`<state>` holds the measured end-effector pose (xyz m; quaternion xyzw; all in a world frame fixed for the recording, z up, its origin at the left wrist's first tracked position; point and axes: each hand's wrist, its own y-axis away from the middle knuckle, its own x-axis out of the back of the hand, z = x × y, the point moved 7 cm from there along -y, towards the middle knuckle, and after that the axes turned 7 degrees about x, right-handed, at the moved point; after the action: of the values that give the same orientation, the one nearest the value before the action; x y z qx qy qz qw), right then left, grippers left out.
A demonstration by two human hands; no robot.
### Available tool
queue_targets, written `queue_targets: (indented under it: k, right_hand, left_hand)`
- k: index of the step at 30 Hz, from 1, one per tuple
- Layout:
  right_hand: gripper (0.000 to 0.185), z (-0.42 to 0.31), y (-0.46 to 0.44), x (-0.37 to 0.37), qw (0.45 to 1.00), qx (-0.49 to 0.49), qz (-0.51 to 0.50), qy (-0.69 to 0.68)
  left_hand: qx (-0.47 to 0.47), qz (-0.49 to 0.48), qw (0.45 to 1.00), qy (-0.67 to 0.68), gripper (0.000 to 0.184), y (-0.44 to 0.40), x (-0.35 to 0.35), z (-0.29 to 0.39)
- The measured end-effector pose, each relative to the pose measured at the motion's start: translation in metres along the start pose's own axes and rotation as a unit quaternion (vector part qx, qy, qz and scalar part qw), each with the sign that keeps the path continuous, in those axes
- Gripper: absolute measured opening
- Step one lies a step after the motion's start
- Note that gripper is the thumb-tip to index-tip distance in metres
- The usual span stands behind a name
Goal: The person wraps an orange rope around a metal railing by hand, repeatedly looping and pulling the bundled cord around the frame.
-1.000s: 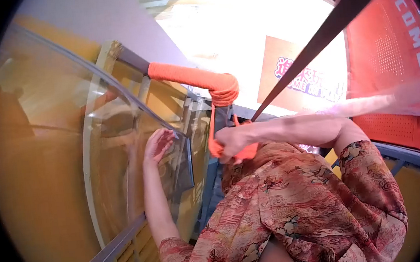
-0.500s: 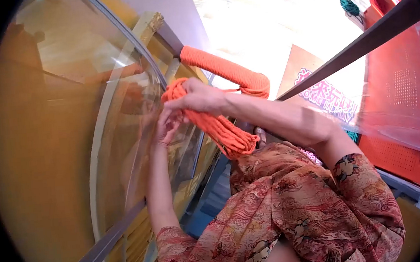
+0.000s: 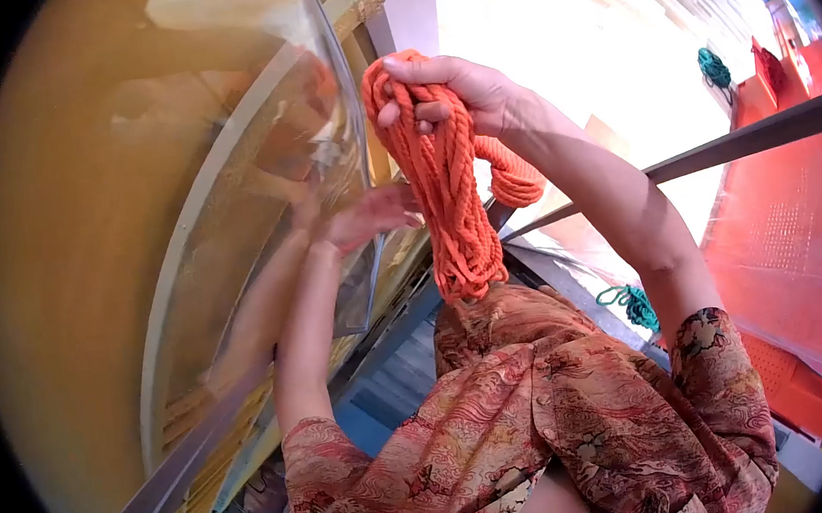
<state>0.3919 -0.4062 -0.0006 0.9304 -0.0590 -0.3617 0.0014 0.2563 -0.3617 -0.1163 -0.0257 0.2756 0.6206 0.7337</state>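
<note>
A thick bundle of orange rope [image 3: 450,204] hangs from my right hand [image 3: 460,91], whose fingers are wrapped through and round its upper loops. The lower end of the bundle reaches down to the front of my patterned shirt. My left hand [image 3: 373,216] is just left of the bundle, fingers apart and holding nothing, close to the edge of a clear panel [image 3: 357,124]. Behind the bundle, an orange rope-wrapped bar [image 3: 516,174] shows in part.
A dark bar [image 3: 753,141] crosses on the right, in front of a red panel [image 3: 771,235]. Green rope coils lie at the upper right [image 3: 713,68] and lower right [image 3: 638,307]. Another dark rail [image 3: 185,462] runs along the lower left, beside a yellow surface.
The orange bundle has been lifted from beside the rope-wrapped bar and now hangs from my right hand. My left hand has come away from it. The view has shifted.
</note>
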Motion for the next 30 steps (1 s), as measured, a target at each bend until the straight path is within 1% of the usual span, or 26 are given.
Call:
queue_targets:
  k: [1, 2, 3, 4, 5, 6, 7, 9, 11, 12, 13, 14, 16, 17, 19, 20, 21, 22, 23, 24, 25, 26, 27, 28, 29, 30]
  right_hand:
    - [0.032, -0.002, 0.002, 0.002, 1.0, 0.018, -0.002, -0.021]
    - [0.033, -0.002, 0.003, 0.006, 0.999, 0.01, 0.0, -0.047]
    - [0.033, -0.002, 0.002, 0.008, 0.999, -0.002, -0.001, -0.045]
    - [0.034, -0.007, 0.005, 0.014, 0.998, 0.006, 0.008, -0.069]
    - [0.035, -0.011, 0.011, 0.019, 0.995, 0.014, 0.016, -0.093]
    - [0.034, -0.019, 0.017, 0.019, 0.991, 0.031, 0.018, -0.126]
    - [0.035, -0.026, 0.024, 0.032, 0.99, 0.053, 0.036, -0.126]
    - [0.035, -0.041, 0.035, 0.042, 0.978, 0.07, 0.005, -0.198]
    - [0.036, -0.053, 0.047, 0.056, 0.974, 0.114, 0.003, -0.197]
    - [0.037, -0.056, 0.051, 0.054, 0.974, 0.125, -0.019, -0.185]
    - [0.038, -0.059, 0.055, 0.061, 0.975, 0.141, -0.015, -0.17]
    - [0.039, -0.06, 0.058, 0.06, 0.973, 0.141, -0.026, -0.18]
    - [0.041, -0.062, 0.061, 0.059, 0.973, 0.138, -0.037, -0.181]
    - [0.041, -0.065, 0.061, 0.058, 0.973, 0.137, -0.036, -0.182]
    - [0.041, -0.061, 0.061, 0.05, 0.98, 0.128, -0.045, -0.149]
    - [0.039, -0.057, 0.06, 0.049, 0.982, 0.125, -0.031, -0.14]
    - [0.038, -0.051, 0.058, 0.048, 0.986, 0.129, -0.003, -0.103]
    - [0.038, -0.043, 0.057, 0.04, 0.989, 0.121, 0.031, -0.073]
    - [0.038, -0.037, 0.055, 0.034, 0.991, 0.113, 0.064, -0.042]
    - [0.036, -0.029, 0.05, 0.028, 0.994, 0.093, 0.055, 0.01]
    - [0.039, -0.023, 0.05, 0.026, 0.984, 0.094, 0.115, 0.101]
    - [0.04, -0.014, 0.042, 0.02, 0.99, 0.077, 0.079, 0.083]
    - [0.041, -0.007, 0.037, 0.015, 0.995, 0.06, 0.042, 0.064]
    - [0.041, 0.004, 0.034, 0.01, 0.994, 0.044, 0.076, 0.06]
    - [0.037, 0.012, 0.029, 0.005, 0.994, 0.039, 0.077, 0.061]
    - [0.035, 0.021, 0.024, 0.0, 0.996, 0.035, 0.072, 0.049]
  left_hand:
    - [0.048, -0.021, 0.989, -0.139, 0.051, -0.004, -0.006, -0.01]
    - [0.046, -0.019, 0.99, -0.135, 0.051, -0.008, -0.008, -0.014]
    - [0.071, -0.001, 0.989, -0.126, 0.043, -0.009, -0.006, -0.021]
    - [0.098, 0.015, 0.988, -0.122, 0.035, -0.012, -0.004, -0.027]
    - [0.094, 0.018, 0.988, -0.119, 0.035, -0.014, 0.005, -0.033]
    - [0.152, 0.01, 0.965, -0.215, 0.025, -0.017, 0.022, -0.052]
    - [0.208, 0.002, 0.928, -0.309, 0.017, -0.015, 0.039, -0.073]
    - [0.264, 0.031, 0.894, -0.36, 0.011, -0.002, 0.069, -0.101]
    - [0.313, 0.136, 0.83, -0.442, 0.011, 0.021, 0.101, -0.111]
    - [0.316, 0.153, 0.787, -0.507, 0.013, 0.026, 0.127, -0.128]
    - [0.317, 0.169, 0.739, -0.57, 0.016, 0.032, 0.149, -0.141]
    - [0.318, 0.169, 0.74, -0.568, 0.016, 0.042, 0.154, -0.141]
    - [0.278, 0.193, 0.678, -0.652, 0.026, 0.056, 0.152, -0.123]
    - [0.279, 0.193, 0.679, -0.652, 0.026, 0.058, 0.146, -0.114]
    - [0.305, 0.174, 0.638, -0.686, 0.032, 0.061, 0.123, -0.091]
    - [0.304, 0.176, 0.638, -0.685, 0.032, 0.059, 0.109, -0.075]
    - [0.384, 0.181, 0.717, -0.554, 0.033, 0.062, 0.1, -0.071]
    - [0.451, 0.18, 0.774, -0.405, 0.034, 0.064, 0.092, -0.077]
    - [0.449, 0.182, 0.776, -0.403, 0.034, 0.058, 0.093, -0.075]
    - [0.383, 0.119, 0.837, -0.371, 0.03, 0.043, 0.082, -0.065]
    - [0.313, 0.054, 0.887, -0.334, 0.027, 0.032, 0.068, -0.056]
    - [0.312, 0.057, 0.888, -0.334, 0.027, 0.029, 0.062, -0.056]
    - [0.175, 0.088, 0.954, -0.225, 0.027, 0.016, 0.034, -0.026]
    - [0.029, 0.114, 0.987, -0.11, 0.03, 0.011, 0.02, 0.0]
    - [0.026, 0.116, 0.987, -0.112, 0.03, 0.004, 0.022, -0.004]
    - [0.004, 0.09, 0.987, -0.131, 0.034, -0.006, 0.026, -0.01]
